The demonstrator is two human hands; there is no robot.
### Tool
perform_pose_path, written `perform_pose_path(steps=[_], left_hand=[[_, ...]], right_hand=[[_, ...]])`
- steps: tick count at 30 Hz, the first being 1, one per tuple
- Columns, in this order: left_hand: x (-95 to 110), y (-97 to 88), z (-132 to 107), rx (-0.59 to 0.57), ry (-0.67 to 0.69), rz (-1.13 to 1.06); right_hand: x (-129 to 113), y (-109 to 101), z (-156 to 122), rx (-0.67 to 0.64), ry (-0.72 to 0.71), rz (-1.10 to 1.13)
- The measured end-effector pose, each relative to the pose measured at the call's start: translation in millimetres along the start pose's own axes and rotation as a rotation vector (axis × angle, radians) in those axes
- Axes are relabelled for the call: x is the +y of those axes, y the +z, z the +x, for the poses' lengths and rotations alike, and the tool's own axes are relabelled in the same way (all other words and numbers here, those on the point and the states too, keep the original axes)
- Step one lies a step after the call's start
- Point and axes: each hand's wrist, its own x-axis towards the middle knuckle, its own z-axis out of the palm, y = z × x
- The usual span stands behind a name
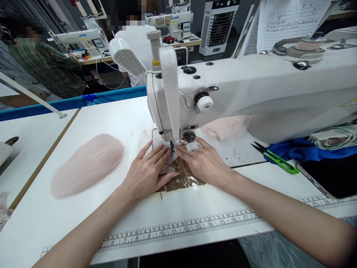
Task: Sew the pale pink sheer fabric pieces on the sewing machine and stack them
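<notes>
My left hand [147, 169] lies flat with its fingers stretched out on a thin, sheer pale fabric [142, 140], left of the needle and presser foot [172, 146] of a white sewing machine [237, 80]. On the other side of the foot, my right hand [205, 162] rests flat, fingertips close to the needle area. Between my hands shows a brown, shiny taped patch [184, 176] on the table. Part of the fabric is hidden under my fingers and the machine head.
A sheer pink oval piece [89, 165] lies left, more pink fabric [228, 126] behind the needle. Green thread snips [281, 160], blue cloth [291, 149] and a phone [331, 175] sit right. A printed ruler [189, 225] runs along the front edge. Two people are beyond.
</notes>
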Motion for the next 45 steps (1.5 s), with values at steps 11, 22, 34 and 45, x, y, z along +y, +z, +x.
perform_pose_path(steps=[11, 22, 34, 45], left_hand=[[0, -18.9, 2, 0.196, 0.034, 0.131], [-14, -1.0, 1, 0.029, 0.091, -0.018], [-3, 6.5, -3, -0.026, 0.071, -0.03], [12, 6.5, -5, -0.077, 0.055, 0.15]], right_hand=[[-20, -15, 1, 0.2, -0.047, 0.14], [-30, -16, -2, 0.002, 0.017, 0.112], [-4, -15, 3, -0.064, 0.144, 0.031], [-2, -11, 4, -0.092, 0.107, -0.015]])
